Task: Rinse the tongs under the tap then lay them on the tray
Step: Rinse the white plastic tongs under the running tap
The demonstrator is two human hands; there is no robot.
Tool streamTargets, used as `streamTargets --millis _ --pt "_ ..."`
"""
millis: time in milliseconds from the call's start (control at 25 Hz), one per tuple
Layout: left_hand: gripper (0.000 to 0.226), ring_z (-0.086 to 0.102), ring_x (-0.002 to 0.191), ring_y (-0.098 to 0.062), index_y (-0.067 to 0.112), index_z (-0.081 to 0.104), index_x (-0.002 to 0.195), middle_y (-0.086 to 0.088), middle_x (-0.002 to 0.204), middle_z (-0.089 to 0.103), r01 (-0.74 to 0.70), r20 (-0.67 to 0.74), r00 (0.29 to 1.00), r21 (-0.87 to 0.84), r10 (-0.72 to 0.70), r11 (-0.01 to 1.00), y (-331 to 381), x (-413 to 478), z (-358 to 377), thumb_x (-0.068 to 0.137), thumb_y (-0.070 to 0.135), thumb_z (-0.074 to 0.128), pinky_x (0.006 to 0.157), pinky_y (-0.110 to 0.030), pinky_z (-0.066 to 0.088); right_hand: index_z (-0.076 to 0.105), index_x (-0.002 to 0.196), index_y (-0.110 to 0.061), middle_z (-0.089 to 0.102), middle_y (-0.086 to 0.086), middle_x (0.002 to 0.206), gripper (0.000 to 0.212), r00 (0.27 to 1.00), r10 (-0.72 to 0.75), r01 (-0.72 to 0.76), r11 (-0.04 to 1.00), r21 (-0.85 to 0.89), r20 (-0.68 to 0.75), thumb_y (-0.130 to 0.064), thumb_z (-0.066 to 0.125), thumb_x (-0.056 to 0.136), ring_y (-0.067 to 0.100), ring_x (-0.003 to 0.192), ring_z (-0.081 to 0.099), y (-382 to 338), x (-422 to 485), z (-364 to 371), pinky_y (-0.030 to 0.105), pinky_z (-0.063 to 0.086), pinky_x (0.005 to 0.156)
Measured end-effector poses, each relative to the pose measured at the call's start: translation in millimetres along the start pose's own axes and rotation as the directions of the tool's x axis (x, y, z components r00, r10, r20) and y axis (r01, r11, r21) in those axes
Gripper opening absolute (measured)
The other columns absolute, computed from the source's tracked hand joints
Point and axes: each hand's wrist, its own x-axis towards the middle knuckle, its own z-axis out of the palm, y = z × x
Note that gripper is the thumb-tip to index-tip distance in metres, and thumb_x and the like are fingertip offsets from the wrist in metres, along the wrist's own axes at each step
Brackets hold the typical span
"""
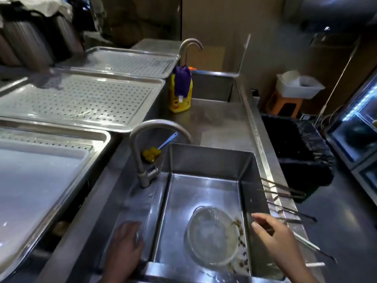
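Note:
Three pairs of long metal tongs lie across the sink's right rim: a far pair (285,190), a middle pair (293,214) and a near pair (314,249). My right hand (275,235) hovers over the rim by the middle pair's tips, fingers apart, holding nothing that I can make out. My left hand (124,248) rests flat on the sink's front-left ledge. The curved tap (157,127) stands at the sink's left; no water shows. A perforated steel tray (81,99) sits on the counter to the left.
A mesh strainer (212,233) lies in the sink basin (204,160) beside brown food scraps. Behind the tap is a yellow sponge brush (152,154). A yellow bottle (180,99), a second tray (122,60), a near tray (98,137) and a black-lined bin (295,152) surround the sink.

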Motion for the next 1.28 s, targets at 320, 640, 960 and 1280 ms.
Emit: streamTargets --millis 320,640,960,1280 --pt "0.063 0.056 0.118 -0.056 -0.005 0.062 0.127 -0.037 0.128 0.058 -0.091 0.118 0.991 0.312 0.056 0.946 -21.7 41.3 34.3 0.088 0.036 0.035 0.098 -0.064 0.043 0.069 0.121 -0.015 0.066 0.002 0.118 0.039 0.993 -0.052 0.093 0.887 -0.452 0.102 -0.018 0.078 0.083 0.028 0.112 0.058 46.4 -8.9 -17.6 0.037 0.044 0.098" --pt "0.068 0.042 0.129 -0.054 0.005 0.052 0.139 -0.032 0.138 0.051 -0.046 0.094 0.995 0.334 0.016 0.941 -37.1 38.8 58.5 0.087 0.045 0.036 0.108 -0.063 0.03 0.045 0.147 -0.024 0.047 -0.002 0.149 0.066 0.964 0.216 -0.076 0.785 -0.615 0.155 -0.05 0.065 0.09 0.022 0.139 0.034 90.6 -3.7 -68.0 0.043 0.038 0.109" --pt "0.063 0.048 0.11 -0.051 -0.002 0.056 0.121 -0.035 0.122 0.048 0.061 -0.001 0.998 0.275 -0.063 0.959 -14.1 54.7 64.9 0.08 0.041 0.036 0.094 -0.062 0.038 0.013 0.158 -0.031 0.024 -0.009 0.163 0.132 0.853 0.312 0.05 0.748 -0.662 0.417 -0.081 0.071 0.052 0.018 0.147 0.023 108.0 -5.4 -85.2 0.042 0.031 0.117" --pt "0.066 0.04 0.13 -0.05 0.008 0.051 0.139 -0.03 0.14 0.044 -0.014 -0.038 0.999 0.298 0.027 0.954 -22.8 58.0 73.5 0.083 0.039 0.036 0.106 -0.062 0.03 0.013 0.158 -0.025 0.031 -0.005 0.153 0.126 0.879 0.309 0.049 0.698 -0.715 0.362 -0.072 0.075 0.059 0.019 0.138 0.026 121.7 -7.5 -73.1 0.041 0.031 0.112"
